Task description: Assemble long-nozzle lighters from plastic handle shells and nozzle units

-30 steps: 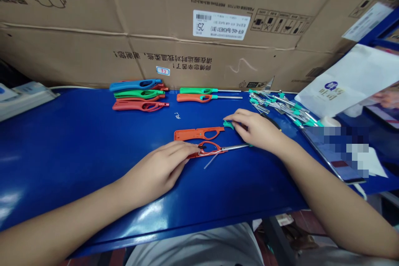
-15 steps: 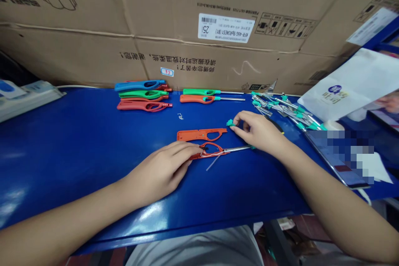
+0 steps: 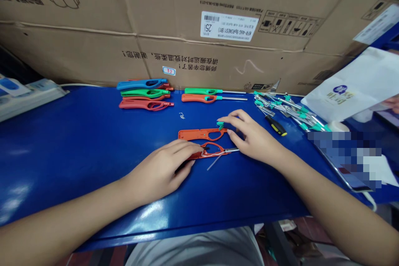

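Counter: a glossy blue counter (image 3: 77, 145) carries everything, with brown cardboard boxes (image 3: 93, 29) along its far edge.
Left hand: the left hand (image 3: 162, 170) lies over the handle end of the open orange lighter body (image 3: 215, 149). Its fingers are together and flat, pressing down rather than gripping.
Right hand: the right hand (image 3: 254, 139) has thumb and forefinger clamped on a small teal plastic piece (image 3: 220, 124), at the front end of the loose orange plastic half-shell (image 3: 199, 134).
Position: the lighter body lies near the middle of the counter, and the half-shell lies parallel just behind it.
Shell handling: both look light and stiff but thin, and likely to slide on the gloss. Probably best held by the long edges or the finger loop.
Teal piece handling: tiny, hard and easily dropped, so it needs a fingertip pinch.
Wire: a thin white wire (image 3: 213, 162) trails from the body. It is soft and probably easy to snag.
Hidden: the left palm covers the rear of the body and the right hand covers most of its metal tube. The inner parts are too small to read, and a patch on the right is blurred.
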{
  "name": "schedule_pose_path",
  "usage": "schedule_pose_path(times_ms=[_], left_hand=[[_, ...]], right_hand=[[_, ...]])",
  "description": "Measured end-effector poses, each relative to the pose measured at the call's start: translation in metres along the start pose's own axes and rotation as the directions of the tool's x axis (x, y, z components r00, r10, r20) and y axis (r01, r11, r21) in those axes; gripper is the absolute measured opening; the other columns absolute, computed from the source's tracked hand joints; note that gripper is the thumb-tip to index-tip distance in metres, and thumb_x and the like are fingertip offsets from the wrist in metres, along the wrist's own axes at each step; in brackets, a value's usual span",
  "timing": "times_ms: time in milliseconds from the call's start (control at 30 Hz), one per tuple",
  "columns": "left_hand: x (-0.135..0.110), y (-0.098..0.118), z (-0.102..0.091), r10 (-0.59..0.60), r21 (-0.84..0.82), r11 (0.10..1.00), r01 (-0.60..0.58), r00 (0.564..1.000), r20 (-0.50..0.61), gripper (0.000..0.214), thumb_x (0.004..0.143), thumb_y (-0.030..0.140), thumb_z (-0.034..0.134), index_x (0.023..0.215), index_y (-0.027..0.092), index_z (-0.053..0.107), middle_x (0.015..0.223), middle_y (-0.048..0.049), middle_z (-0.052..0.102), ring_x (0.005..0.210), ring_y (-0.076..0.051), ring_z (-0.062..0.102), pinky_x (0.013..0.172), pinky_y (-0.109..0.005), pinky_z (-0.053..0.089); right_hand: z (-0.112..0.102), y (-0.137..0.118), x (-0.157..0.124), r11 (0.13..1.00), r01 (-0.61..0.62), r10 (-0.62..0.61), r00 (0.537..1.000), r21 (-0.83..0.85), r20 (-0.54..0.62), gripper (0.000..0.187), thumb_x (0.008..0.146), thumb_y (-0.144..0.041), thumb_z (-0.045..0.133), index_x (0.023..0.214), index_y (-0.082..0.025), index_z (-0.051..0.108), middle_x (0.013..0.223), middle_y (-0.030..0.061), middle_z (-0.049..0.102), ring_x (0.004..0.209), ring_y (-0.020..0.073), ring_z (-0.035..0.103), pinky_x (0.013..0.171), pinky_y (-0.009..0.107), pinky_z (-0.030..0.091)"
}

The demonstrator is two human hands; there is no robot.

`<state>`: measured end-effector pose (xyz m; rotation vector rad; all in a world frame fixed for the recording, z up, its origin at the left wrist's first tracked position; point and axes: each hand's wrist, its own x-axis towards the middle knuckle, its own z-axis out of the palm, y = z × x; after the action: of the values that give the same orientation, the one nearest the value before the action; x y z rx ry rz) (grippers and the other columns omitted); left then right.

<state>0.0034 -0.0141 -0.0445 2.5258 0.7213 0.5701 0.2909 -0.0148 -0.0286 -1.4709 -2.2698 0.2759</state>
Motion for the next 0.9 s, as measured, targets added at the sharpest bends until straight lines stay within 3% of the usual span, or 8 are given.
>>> schedule_pose_path(times_ms=[67,133,300,400,500,600,767,900], left_hand=[[0.000,0.000,0.000,-0.003,0.000,1.000,0.003,1.000,0.004,0.034,0.100,0.014,0.051,0.131,0.023,0.059,0.128,-0.0056,0.068,0.120,-0.021,0.062,0.105,-0.037,0.051],[0.000,0.000,0.000,-0.004,-0.002,1.000,0.004,1.000,0.005,0.033,0.100,0.014,0.051,0.130,0.023,0.059,0.128,-0.0057,0.067,0.120,-0.021,0.062,0.105,-0.036,0.051],[-0.001,0.001,0.000,-0.004,-0.004,1.000,0.004,1.000,0.006,0.034,0.099,0.014,0.051,0.130,0.024,0.060,0.128,-0.0057,0.068,0.120,-0.021,0.062,0.105,-0.037,0.051],[0.000,0.001,0.000,-0.009,-0.008,1.000,0.009,1.000,0.002,0.034,0.099,0.014,0.051,0.130,0.024,0.060,0.127,-0.0059,0.068,0.120,-0.021,0.062,0.104,-0.036,0.052],[0.000,0.001,0.000,-0.010,-0.015,1.000,0.010,1.000,-0.002,0.033,0.099,0.014,0.051,0.129,0.023,0.060,0.127,-0.0067,0.068,0.118,-0.021,0.063,0.102,-0.037,0.052],[0.002,0.002,-0.001,-0.005,-0.032,0.999,0.004,1.000,-0.025,0.030,0.099,0.016,0.052,0.127,0.022,0.061,0.124,-0.0073,0.069,0.115,-0.022,0.064,0.100,-0.036,0.053],[0.004,0.006,0.001,-0.123,-0.098,0.989,0.107,0.976,-0.181,0.031,0.099,0.033,0.062,0.128,0.021,0.063,0.121,-0.0079,0.071,0.108,-0.021,0.067,0.094,-0.035,0.054],[0.006,0.008,0.004,-0.111,-0.141,0.987,0.081,0.970,-0.218,0.018,0.099,0.033,0.064,0.112,0.022,0.070,0.105,-0.0039,0.076,0.098,-0.020,0.067,0.089,-0.035,0.051]], right_hand=[[0.007,0.002,0.003,0.996,0.085,-0.085,0.996,0.000,-0.003,0.035,0.100,-0.020,0.048,0.130,-0.026,0.064,0.127,0.0120,0.058,0.110,0.0247,0.063,0.088,0.039,0.055],[0.013,0.007,0.006,0.992,0.125,-0.125,0.992,0.023,-0.027,0.028,0.100,-0.020,0.049,0.120,-0.024,0.069,0.121,0.0119,0.061,0.109,0.0247,0.064,0.093,0.042,0.055],[0.012,0.013,0.011,0.987,0.114,-0.095,0.982,0.112,-0.162,0.015,0.097,-0.019,0.057,0.090,-0.020,0.070,0.095,0.0077,0.067,0.085,0.0194,0.066,0.078,0.035,0.057],[0.010,0.009,0.010,0.975,0.056,-0.001,0.969,0.215,-0.248,0.013,0.096,-0.022,0.059,0.087,-0.020,0.069,0.094,0.0078,0.067,0.083,0.0191,0.066,0.073,0.034,0.058],[0.010,0.004,0.008,0.840,-0.052,0.186,0.962,0.539,-0.198,0.015,0.092,-0.034,0.068,0.088,-0.019,0.067,0.089,0.0058,0.069,0.077,0.0175,0.069,0.071,0.033,0.062],[0.011,-0.004,0.007,0.648,-0.128,0.240,0.970,0.751,-0.042,0.027,0.086,-0.043,0.076,0.087,-0.018,0.067,0.081,0.0041,0.071,0.074,0.0168,0.072,0.075,0.034,0.064],[0.011,-0.027,0.003,0.459,-0.129,0.191,0.981,0.879,0.044,0.026,0.082,-0.040,0.082,0.085,-0.018,0.069,0.080,0.0033,0.073,0.073,0.0151,0.074,0.071,0.029,0.066],[0.013,-0.043,0.000,0.394,-0.151,0.155,0.983,0.907,0.096,0.023,0.083,-0.039,0.081,0.085,-0.019,0.069,0.078,0.0025,0.073,0.069,0.0143,0.074,0.065,0.026,0.066]])
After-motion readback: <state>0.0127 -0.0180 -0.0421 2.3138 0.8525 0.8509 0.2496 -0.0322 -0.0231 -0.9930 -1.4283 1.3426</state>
